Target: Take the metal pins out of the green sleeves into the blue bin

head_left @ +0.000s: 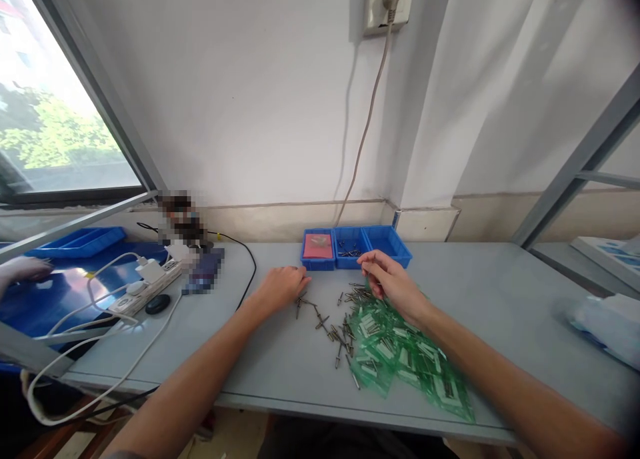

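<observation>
Loose metal rivets (pixel 337 335) are scattered on the grey table between my hands. My left hand (pixel 285 287) rests at the left end of the scatter with its fingers curled; what they hold, if anything, is hidden. Just in front of the blue bins, my right hand (pixel 390 279) is pinched, its contents too small to make out. Beneath my right wrist lies a pile of green plastic bags (pixel 400 345) with rivets and white labels inside. The left blue bin (pixel 319 267) holds a red packet (pixel 317 245), the middle bin (pixel 351 265) some rivets.
The right blue bin (pixel 393 245) adjoins the others near the wall. A power strip (pixel 150 289) with white cables and a black mouse-like object (pixel 158 304) lie at the left. Another person's hand (pixel 27 270) is at the far left. A plastic-wrapped bundle (pixel 607 322) sits at the right.
</observation>
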Action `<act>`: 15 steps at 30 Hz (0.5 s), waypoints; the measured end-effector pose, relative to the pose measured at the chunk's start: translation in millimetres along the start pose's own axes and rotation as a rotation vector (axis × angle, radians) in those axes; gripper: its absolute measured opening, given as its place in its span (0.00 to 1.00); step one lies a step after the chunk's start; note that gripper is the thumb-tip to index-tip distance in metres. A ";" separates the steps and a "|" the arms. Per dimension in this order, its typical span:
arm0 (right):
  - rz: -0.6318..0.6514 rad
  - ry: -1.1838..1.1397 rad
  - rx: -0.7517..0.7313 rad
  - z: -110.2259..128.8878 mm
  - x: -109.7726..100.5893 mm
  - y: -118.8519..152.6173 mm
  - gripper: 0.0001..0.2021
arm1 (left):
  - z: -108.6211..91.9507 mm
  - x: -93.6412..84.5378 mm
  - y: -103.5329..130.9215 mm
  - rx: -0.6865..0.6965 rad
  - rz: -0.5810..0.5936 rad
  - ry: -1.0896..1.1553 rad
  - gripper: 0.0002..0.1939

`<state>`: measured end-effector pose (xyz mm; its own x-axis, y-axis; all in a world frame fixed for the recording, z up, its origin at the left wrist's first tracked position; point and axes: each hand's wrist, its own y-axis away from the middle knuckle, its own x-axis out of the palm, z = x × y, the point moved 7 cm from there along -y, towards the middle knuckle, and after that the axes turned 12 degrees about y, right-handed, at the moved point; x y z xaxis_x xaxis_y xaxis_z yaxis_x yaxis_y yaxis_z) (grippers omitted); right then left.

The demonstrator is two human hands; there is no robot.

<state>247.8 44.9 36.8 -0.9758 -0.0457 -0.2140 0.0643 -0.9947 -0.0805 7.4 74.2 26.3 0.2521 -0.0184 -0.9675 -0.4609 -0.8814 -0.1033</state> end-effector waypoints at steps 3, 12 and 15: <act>-0.013 0.005 0.007 -4.7 -1.7 -2.8 0.13 | 0.1 -1.8 3.1 -0.023 0.029 -0.081 0.25; -0.006 0.053 0.009 -2.6 -1.3 -0.3 0.12 | -15.7 -3.0 17.6 0.008 0.080 -0.071 0.38; 0.006 0.075 0.021 -1.1 0.3 0.4 0.12 | -19.5 -3.6 21.2 0.030 0.124 -0.020 0.39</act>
<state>247.8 44.5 35.6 -0.9568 -0.0454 -0.2872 0.0648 -0.9962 -0.0585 13.3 46.3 32.1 0.1748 -0.1168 -0.9776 -0.5125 -0.8586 0.0110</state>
